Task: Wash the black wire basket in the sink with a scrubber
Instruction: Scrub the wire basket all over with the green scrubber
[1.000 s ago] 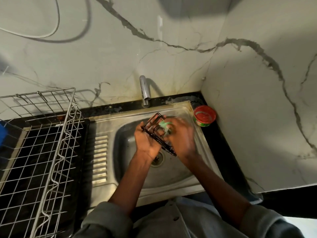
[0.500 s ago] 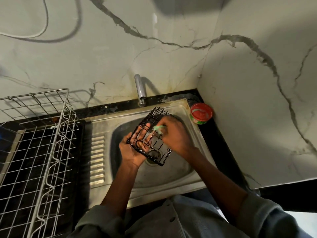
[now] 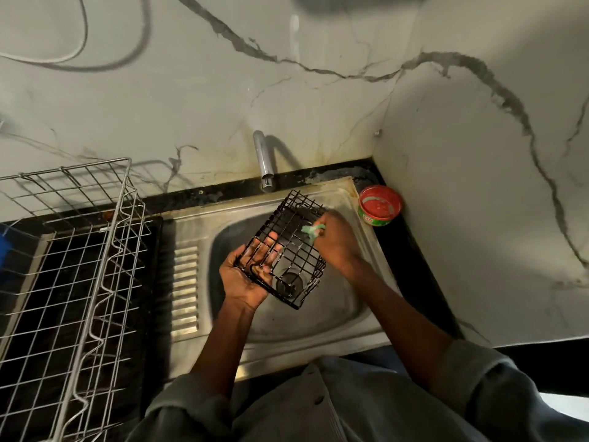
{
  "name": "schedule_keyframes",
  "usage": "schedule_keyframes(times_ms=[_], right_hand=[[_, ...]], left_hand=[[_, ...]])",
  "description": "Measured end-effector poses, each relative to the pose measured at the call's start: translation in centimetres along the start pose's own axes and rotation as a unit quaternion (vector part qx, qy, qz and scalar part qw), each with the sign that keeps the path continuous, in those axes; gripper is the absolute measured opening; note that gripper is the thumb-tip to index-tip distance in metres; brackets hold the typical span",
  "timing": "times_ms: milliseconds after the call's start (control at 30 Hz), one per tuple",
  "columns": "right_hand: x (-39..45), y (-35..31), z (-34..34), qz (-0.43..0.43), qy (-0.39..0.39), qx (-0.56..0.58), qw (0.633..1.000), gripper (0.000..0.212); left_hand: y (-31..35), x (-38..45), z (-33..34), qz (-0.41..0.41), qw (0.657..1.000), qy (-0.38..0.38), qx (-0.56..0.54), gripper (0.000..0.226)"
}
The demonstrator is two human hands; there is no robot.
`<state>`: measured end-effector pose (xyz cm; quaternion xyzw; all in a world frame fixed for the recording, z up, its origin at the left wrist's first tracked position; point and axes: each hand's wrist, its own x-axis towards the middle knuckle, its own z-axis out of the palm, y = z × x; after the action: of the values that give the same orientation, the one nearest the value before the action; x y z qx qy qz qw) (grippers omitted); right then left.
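Turned flatter since before, black wire basket (image 3: 283,247) rests on open-fingered left hand (image 3: 247,275); right hand (image 3: 334,240) pinches scrubber (image 3: 314,231).

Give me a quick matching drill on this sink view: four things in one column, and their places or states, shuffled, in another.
Things:
1. black wire basket
2. green scrubber
3. red tub
4. tap

Places or states:
A. on the black counter at the sink's back right corner
B. pinched in the right hand
C. on the wall behind the sink, no water visibly running
D. held over the basin, resting on the left hand

Pairs: 1-D, 2-B, 3-A, 4-C
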<state>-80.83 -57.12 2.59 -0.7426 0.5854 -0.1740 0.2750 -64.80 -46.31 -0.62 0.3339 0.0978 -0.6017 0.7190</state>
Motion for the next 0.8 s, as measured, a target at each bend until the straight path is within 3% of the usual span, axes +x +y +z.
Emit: schedule_keyframes(times_ms=[133,233,333,400,500,567,667,733,800], right_hand=[[-2.4,-1.0,1.0,-0.133,-0.040,-0.014,0.990,0.025],[-0.2,1.3,0.7,-0.007,-0.010,-0.053,0.999,0.024],[-0.7,0.5,1.6,-0.064,-0.047,-0.020,0.997,0.024],[-1.4,0.2,1.9,-0.081,-0.026,-0.017,0.996,0.025],[0.3,2.4,1.6,0.080,0.006,0.007,0.997,0.028],[0.8,2.8,1.8,0.200,0.003,0.194,0.960,0.026],[0.6,1.9,2.1,0.299,-0.012,0.423,0.856,0.024],[0.4,1.9,1.8,0.307,0.004,0.470,0.827,0.024],[0.6,2.3,1.6,0.283,0.023,0.462,0.840,0.025]], left_hand=[[0.2,0.3,-0.1,0.016,0.999,0.008,-0.038,0.043],[0.0,0.0,0.1,0.013,1.000,0.008,-0.021,0.045],[0.0,-0.1,-0.2,-0.007,1.000,0.009,-0.002,0.042],[0.0,-0.2,-0.1,-0.008,1.000,0.010,-0.004,0.041],[-0.1,-0.4,0.2,0.004,1.000,0.009,0.000,0.037],[-0.3,-0.8,0.4,0.006,1.000,0.019,0.020,0.035],[-0.5,-1.3,0.3,-0.012,0.997,-0.001,0.072,0.044],[-0.3,-1.6,0.1,-0.051,0.988,-0.022,0.147,0.040],[0.0,-1.8,-0.4,-0.087,0.976,-0.052,0.191,0.040]])
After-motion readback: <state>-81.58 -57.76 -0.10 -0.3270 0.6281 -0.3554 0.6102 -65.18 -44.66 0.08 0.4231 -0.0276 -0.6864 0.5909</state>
